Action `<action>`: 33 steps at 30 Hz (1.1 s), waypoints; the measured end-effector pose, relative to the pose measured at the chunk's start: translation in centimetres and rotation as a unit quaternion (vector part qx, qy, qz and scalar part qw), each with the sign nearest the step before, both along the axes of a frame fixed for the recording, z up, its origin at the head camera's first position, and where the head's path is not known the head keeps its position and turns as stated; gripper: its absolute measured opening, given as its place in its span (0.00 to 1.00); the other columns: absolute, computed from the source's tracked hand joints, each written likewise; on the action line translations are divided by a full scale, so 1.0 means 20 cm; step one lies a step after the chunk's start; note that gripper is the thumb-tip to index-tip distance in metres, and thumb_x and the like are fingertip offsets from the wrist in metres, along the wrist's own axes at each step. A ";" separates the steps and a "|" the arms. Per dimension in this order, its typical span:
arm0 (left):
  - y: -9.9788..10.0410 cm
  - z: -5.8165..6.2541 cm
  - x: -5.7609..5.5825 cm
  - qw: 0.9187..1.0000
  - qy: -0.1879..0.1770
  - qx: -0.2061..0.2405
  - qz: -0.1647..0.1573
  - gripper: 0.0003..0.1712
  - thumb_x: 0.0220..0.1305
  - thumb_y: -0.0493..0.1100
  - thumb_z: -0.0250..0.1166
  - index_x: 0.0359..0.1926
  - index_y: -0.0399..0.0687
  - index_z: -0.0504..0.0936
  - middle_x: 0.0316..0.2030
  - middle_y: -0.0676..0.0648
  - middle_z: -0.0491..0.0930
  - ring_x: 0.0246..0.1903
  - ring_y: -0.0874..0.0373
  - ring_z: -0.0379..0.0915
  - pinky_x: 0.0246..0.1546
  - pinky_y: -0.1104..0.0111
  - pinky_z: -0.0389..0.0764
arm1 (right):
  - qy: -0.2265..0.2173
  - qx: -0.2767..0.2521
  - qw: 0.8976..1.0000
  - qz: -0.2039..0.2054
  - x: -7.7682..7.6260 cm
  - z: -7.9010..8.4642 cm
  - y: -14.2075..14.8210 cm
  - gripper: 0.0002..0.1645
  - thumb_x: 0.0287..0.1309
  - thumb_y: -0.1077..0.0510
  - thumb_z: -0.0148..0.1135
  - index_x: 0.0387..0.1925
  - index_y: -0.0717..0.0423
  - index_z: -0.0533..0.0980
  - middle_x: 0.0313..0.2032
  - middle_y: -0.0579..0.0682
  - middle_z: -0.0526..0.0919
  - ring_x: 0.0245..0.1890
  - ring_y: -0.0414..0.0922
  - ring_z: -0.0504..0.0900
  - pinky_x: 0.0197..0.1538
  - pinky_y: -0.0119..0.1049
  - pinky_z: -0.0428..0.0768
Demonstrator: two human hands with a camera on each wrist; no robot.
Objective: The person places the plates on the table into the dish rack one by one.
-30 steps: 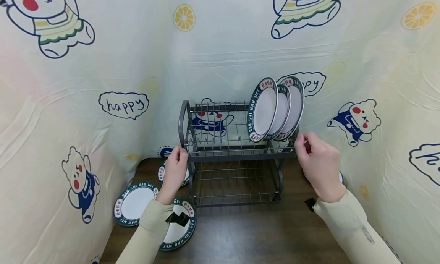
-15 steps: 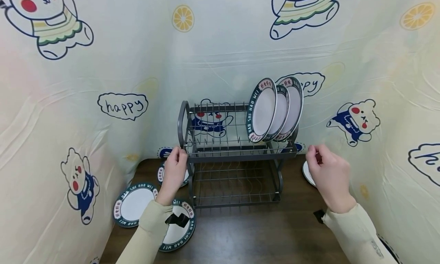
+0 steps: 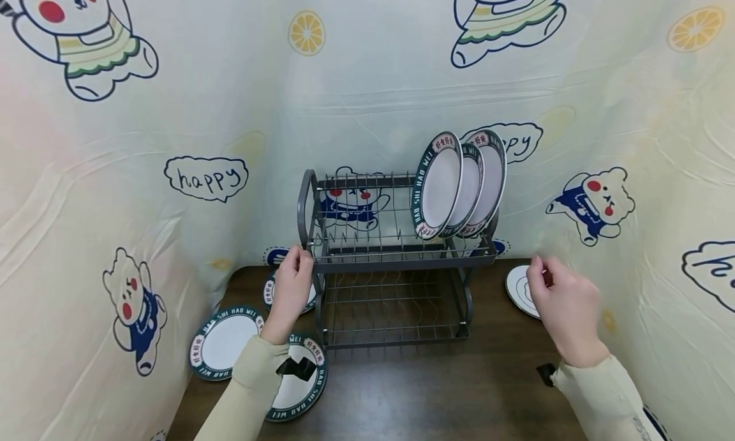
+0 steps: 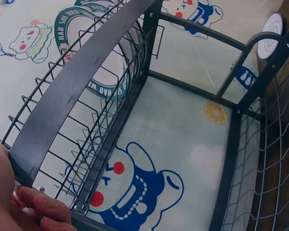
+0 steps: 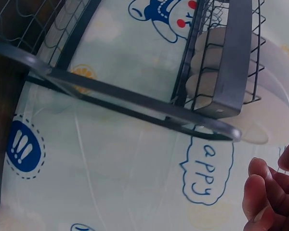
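Three racked plates (image 3: pixel 439 186) stand on edge in the upper tier of the rack (image 3: pixel 396 263); four loose plates (image 3: pixel 224 342) remain to rack, judging by the counter (image 3: pixel 402 390). Left hand (image 3: pixel 293 281) grips the rack's left end; right hand (image 3: pixel 565 304), loosely curled, holds nothing.

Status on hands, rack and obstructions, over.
Left hand grips rack at left end; right hand empty, off rack. Three plates stand in rack, right end. Loose plates either side.
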State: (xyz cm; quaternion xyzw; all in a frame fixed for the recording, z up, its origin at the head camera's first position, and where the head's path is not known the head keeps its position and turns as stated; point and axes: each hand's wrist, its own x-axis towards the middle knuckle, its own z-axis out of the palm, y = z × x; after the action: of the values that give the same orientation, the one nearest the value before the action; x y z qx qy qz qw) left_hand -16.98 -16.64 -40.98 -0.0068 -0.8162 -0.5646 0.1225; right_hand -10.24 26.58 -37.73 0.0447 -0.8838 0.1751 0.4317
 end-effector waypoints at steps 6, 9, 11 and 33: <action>0.00 0.00 0.00 1.000 0.002 0.002 0.000 0.14 0.80 0.44 0.47 0.35 0.44 0.70 0.25 0.46 0.67 0.19 0.55 0.64 0.19 0.70 0.65 | -0.013 0.000 1.000 -0.012 0.02 -0.03 0.05 0.22 0.68 0.59 0.55 0.15 0.57 0.70 0.12 0.53 0.72 0.10 0.46 0.65 0.16 0.37 0.57; 0.00 0.01 0.01 1.000 0.002 0.000 0.001 0.14 0.80 0.44 0.46 0.36 0.44 0.70 0.25 0.46 0.67 0.19 0.56 0.64 0.20 0.69 0.66 | -0.023 -0.004 1.000 -0.016 0.02 -0.05 0.08 0.21 0.67 0.59 0.56 0.16 0.57 0.71 0.13 0.53 0.73 0.10 0.45 0.65 0.16 0.36 0.57; 0.00 0.01 0.01 1.000 0.002 0.000 0.000 0.13 0.80 0.44 0.46 0.36 0.44 0.70 0.25 0.46 0.67 0.19 0.56 0.64 0.20 0.69 0.66 | -0.024 -0.006 1.000 -0.019 0.03 -0.06 0.09 0.20 0.67 0.59 0.57 0.17 0.57 0.72 0.13 0.53 0.73 0.10 0.45 0.65 0.16 0.37 0.57; 0.00 0.00 0.01 1.000 0.005 -0.004 0.000 0.14 0.80 0.45 0.46 0.35 0.45 0.70 0.25 0.46 0.67 0.21 0.51 0.64 0.19 0.69 0.64 | -0.029 -0.018 0.998 -0.048 0.04 -0.17 0.21 0.20 0.65 0.59 0.57 0.16 0.58 0.73 0.12 0.54 0.74 0.09 0.51 0.67 0.17 0.40 0.54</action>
State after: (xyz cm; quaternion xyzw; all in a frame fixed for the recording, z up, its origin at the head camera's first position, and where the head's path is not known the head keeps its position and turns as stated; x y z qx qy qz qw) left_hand -16.87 -16.68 -40.97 -0.0101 -0.8177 -0.5616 0.1262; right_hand -9.34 30.73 -41.08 -0.0103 -0.8936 0.1718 0.4147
